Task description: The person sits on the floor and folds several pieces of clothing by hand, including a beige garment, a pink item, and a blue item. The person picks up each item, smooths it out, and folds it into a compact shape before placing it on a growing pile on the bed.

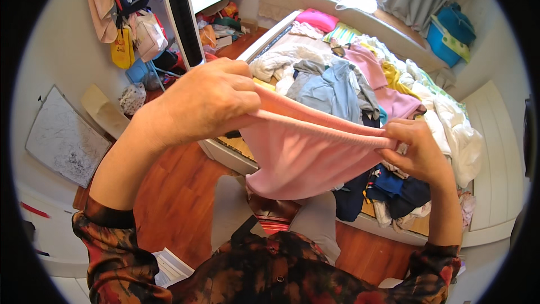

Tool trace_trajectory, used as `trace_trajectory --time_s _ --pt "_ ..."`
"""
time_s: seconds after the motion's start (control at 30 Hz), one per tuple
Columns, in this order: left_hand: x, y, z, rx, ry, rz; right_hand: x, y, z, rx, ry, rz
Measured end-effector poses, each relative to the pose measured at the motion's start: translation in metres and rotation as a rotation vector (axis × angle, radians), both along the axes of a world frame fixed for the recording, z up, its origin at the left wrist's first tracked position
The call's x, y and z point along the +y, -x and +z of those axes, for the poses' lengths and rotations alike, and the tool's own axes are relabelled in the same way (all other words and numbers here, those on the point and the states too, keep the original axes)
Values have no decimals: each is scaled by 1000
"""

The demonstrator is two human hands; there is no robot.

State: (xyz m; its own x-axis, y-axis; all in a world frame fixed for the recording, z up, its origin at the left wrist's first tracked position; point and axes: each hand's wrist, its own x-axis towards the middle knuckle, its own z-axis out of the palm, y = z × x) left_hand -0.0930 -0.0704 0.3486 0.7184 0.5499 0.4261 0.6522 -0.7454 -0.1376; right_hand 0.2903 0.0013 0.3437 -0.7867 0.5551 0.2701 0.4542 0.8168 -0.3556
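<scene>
A pink garment hangs stretched between my two hands, its ribbed, elastic-looking edge pulled wide. My left hand grips one end of that edge; the fingertips are hidden behind the knuckles. At the other end, my right hand pinches the edge between thumb and fingers. The cloth sags above my lap, and its lower part falls toward my grey trousers. Behind it, a pale blue garment lies in a heap of clothes on the bed.
The low bed also bears a white quilt, pink clothing and a bright pink pillow. A tower fan stands at the left, near hanging bags. A blue tub sits at the far right.
</scene>
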Motion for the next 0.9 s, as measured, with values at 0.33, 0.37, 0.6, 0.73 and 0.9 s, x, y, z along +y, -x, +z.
trace_trajectory --time_s 0.33,0.37,0.6,0.73,0.9 --pt "-16 15 34 -248 -50 -32 -11 4 43 213 24 -14" --pt "-19 14 35 -270 -20 -21 -13 3 46 270 118 -29" --pt "-47 -8 35 -285 123 -65 -28 3 41 385 315 -47" --pt "-54 -8 22 -415 157 -42 -39 1 37 408 408 -4" --pt "-72 -2 29 -455 453 23 -61 -3 39 434 379 40"
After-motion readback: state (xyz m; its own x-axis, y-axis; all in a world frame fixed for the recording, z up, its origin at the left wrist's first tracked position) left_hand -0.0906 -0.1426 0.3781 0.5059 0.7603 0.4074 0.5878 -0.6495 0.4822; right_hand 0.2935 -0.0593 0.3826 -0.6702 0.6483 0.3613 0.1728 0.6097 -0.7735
